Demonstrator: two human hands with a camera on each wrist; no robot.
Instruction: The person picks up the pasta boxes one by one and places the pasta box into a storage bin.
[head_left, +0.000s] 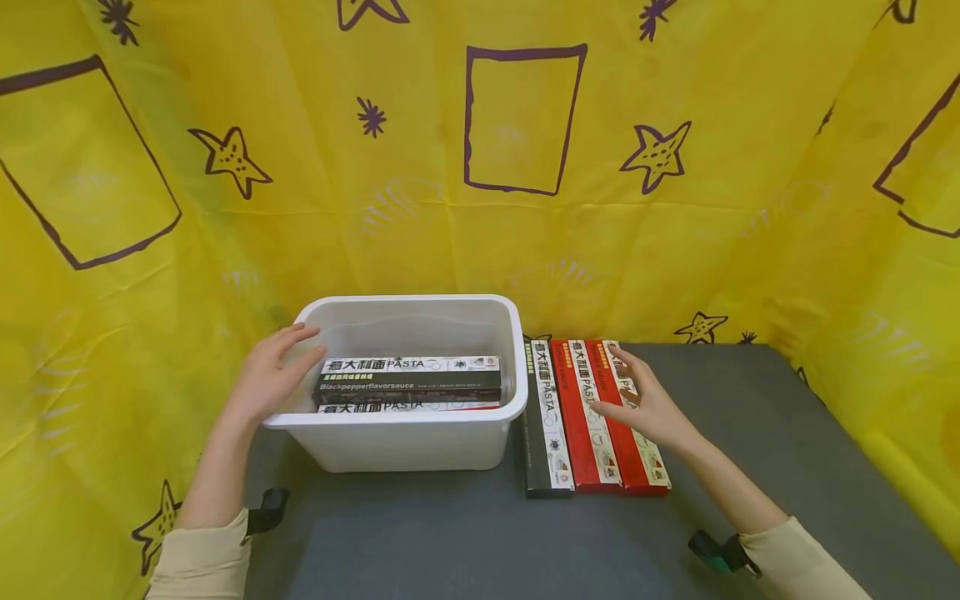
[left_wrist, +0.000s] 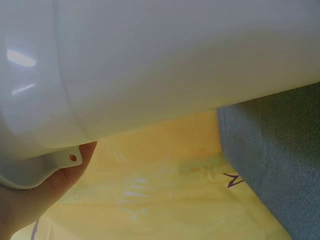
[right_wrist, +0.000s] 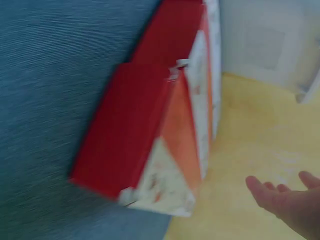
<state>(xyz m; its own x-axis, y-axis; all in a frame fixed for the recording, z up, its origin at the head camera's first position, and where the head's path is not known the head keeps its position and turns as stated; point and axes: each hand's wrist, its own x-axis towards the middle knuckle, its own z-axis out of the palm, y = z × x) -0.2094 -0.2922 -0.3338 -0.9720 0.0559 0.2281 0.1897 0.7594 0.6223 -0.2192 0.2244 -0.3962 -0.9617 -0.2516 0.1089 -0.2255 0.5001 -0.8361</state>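
Note:
A white plastic bin point(head_left: 397, 442) stands left of centre, with a black pasta box point(head_left: 408, 383) lying across it and another pasta box point(head_left: 360, 408) partly hidden underneath. My left hand point(head_left: 266, 379) is at the bin's left rim, fingers extended and thumb over the inside; its wrist view shows part of the hand point(left_wrist: 55, 187) behind a rim tab. To the bin's right lie a black pasta box point(head_left: 542, 450), a middle red pasta box point(head_left: 585, 433) and an outer red pasta box point(head_left: 637, 462), side by side. Above the red ones hovers my right hand point(head_left: 651, 408), fingers spread, holding nothing.
A dark grey table point(head_left: 480, 533) carries everything. Yellow patterned cloth point(head_left: 420, 242) rises behind it and on both sides. Each wrist wears a dark strap, and the right strap point(head_left: 720, 554) has a green part.

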